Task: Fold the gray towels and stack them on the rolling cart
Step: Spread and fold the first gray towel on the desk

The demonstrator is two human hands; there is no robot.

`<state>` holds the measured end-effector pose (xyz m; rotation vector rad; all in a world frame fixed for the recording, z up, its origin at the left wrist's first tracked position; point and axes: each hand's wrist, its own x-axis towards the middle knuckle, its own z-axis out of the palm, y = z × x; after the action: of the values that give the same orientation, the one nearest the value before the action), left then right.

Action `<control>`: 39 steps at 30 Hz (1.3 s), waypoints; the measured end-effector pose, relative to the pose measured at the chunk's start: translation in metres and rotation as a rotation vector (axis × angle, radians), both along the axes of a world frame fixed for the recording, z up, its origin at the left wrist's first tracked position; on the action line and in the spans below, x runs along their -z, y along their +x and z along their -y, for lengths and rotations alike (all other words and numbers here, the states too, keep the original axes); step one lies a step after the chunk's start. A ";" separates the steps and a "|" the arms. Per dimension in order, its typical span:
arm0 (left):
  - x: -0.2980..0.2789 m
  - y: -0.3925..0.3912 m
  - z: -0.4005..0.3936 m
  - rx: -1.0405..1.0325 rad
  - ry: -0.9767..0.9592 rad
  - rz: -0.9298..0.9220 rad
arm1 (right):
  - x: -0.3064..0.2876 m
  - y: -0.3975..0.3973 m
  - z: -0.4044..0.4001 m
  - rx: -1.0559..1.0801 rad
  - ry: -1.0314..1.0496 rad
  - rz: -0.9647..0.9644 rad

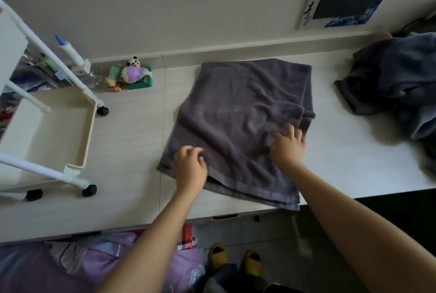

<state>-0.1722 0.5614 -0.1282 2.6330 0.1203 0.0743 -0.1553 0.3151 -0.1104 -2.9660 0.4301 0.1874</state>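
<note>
I have one gray towel (238, 125) spread in the middle of the frame on the pale tabletop (132, 132), already doubled over, since layered edges show along its lower border. My left hand (190, 166) rests at the towel's lower left corner with the fingers loosely curled; I cannot tell whether they pinch the cloth or only touch it. My right hand (287, 144) lies on the towel's right side, fingers spread and pressing into the fabric where it bunches, holding nothing that I can make out.

I judge this towel to be partway folded, needing at least one more fold before it is compact enough to stack. A heap of unfolded towels (396, 94) sits at the right edge of the frame, well apart from my hands. The rolling cart (59, 132) stands at the left, and the tray I can see holds no folded towel, so most of the job is left.
</note>
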 end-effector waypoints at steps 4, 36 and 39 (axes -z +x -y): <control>0.005 0.005 -0.031 -0.258 0.070 -0.242 | 0.003 -0.050 -0.007 0.232 0.120 -0.096; 0.002 0.024 -0.068 -0.066 -0.009 -0.325 | 0.011 -0.128 -0.019 0.765 0.672 -0.065; -0.005 0.031 -0.068 -0.095 -0.229 -0.440 | 0.006 -0.126 -0.012 0.766 0.796 -0.016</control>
<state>-0.1415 0.6295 -0.1236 2.3728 0.3790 -0.4608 -0.2812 0.3274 -0.1163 -1.8776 1.1284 0.2204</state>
